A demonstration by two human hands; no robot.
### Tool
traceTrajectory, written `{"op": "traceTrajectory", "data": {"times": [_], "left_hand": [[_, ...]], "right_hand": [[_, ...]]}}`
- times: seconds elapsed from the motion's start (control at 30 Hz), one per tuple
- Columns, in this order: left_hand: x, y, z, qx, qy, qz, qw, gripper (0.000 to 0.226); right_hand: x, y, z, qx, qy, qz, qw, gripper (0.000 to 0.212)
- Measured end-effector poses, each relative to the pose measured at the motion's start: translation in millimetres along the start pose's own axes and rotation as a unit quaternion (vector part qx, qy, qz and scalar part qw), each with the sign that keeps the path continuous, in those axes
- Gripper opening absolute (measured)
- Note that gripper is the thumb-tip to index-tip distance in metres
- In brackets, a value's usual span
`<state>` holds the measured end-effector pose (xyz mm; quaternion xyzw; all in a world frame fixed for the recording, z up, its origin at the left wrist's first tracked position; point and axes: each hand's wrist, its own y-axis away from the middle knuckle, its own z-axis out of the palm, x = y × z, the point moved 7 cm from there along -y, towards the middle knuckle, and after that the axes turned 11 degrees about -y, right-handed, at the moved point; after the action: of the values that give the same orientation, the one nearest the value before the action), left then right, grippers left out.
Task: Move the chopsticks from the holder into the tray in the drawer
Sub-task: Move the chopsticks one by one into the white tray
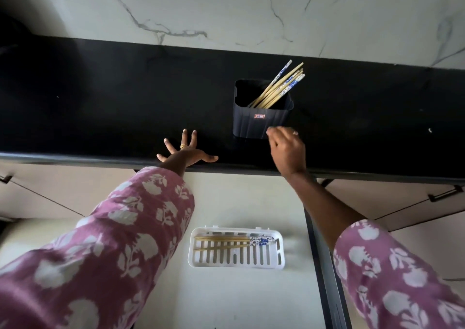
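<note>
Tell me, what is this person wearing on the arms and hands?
Both sleeves are loose mauve-pink cloth printed with white flowers and leaves. The left sleeve reaches the wrist; the right sleeve stops well short, leaving the forearm bare. A gold ring sits on a finger of the left hand.

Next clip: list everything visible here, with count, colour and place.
counter: one, black, across the frame
wall: one, white marble, grey veins, behind the counter
drawer: one, pale inside, open below the counter
holder: one, dark, upright on the counter, right of centre
chopsticks in holder: bundle, count unclear, tan with blue-white tops, leaning right
tray: one, white, slotted, in the drawer
chopsticks in tray: a few, same colours, lying along its far side
sleeves: two, pink with white floral print, on both arms
left hand: one, spread flat on the counter edge, gold ring
right hand: one, fingers loosely curled, by the holder's front, holding nothing visible
</note>
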<state>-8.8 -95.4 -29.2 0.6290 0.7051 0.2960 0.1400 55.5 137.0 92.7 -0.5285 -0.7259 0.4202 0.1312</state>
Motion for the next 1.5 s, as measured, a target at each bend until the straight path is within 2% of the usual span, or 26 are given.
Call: {"op": "traceTrajectory", "data": {"times": [0.07, 0.17, 0.33, 0.5, 0.67, 0.77, 0.93, 1.2, 1.33, 1.43, 1.5], "left_hand": [[0, -1, 0, -0.001, 0.003, -0.001, 1.000, 0.110], [0, -3, 0, -0.003, 0.002, -0.003, 1.000, 0.111], [-2, -10, 3, -0.008, 0.000, -0.009, 1.000, 0.113], [-3, -16, 5, -0.008, -0.002, -0.014, 1.000, 0.115], [-3, -18, 5, -0.011, 0.002, -0.014, 1.000, 0.115], [-3, -17, 5, -0.010, -0.002, -0.015, 1.000, 0.115], [-4, -19, 4, -0.009, -0.007, -0.013, 1.000, 0.114], [-6, -13, 5, 0.023, 0.022, -0.007, 0.999, 0.108], [-11, -10, -5, 0.046, 0.106, -0.014, 0.993, 0.089], [-7, -5, -19, 0.058, 0.226, -0.042, 0.971, 0.082], [6, 2, -32, 0.073, 0.278, -0.032, 0.957, 0.077]], "right_hand": [[16, -25, -9, 0.041, -0.013, 0.049, 0.998, 0.004], [48, -55, -12, 0.044, -0.027, 0.170, 0.984, 0.016], [102, -81, -5, 0.056, -0.061, 0.407, 0.910, 0.028], [138, -96, 16, 0.069, -0.164, 0.511, 0.841, 0.033], [167, -97, 37, 0.090, -0.202, 0.587, 0.779, 0.043], [177, -94, 45, 0.101, -0.219, 0.608, 0.756, 0.046], [179, -93, 51, 0.110, -0.250, 0.614, 0.741, 0.038], [150, -111, 4, 0.188, -0.262, 0.534, 0.781, 0.019], [132, -122, -35, 0.231, -0.272, 0.489, 0.796, 0.017], [117, -128, -61, 0.260, -0.278, 0.454, 0.806, 0.018], [103, -125, -75, 0.284, -0.289, 0.444, 0.799, 0.017]]}}
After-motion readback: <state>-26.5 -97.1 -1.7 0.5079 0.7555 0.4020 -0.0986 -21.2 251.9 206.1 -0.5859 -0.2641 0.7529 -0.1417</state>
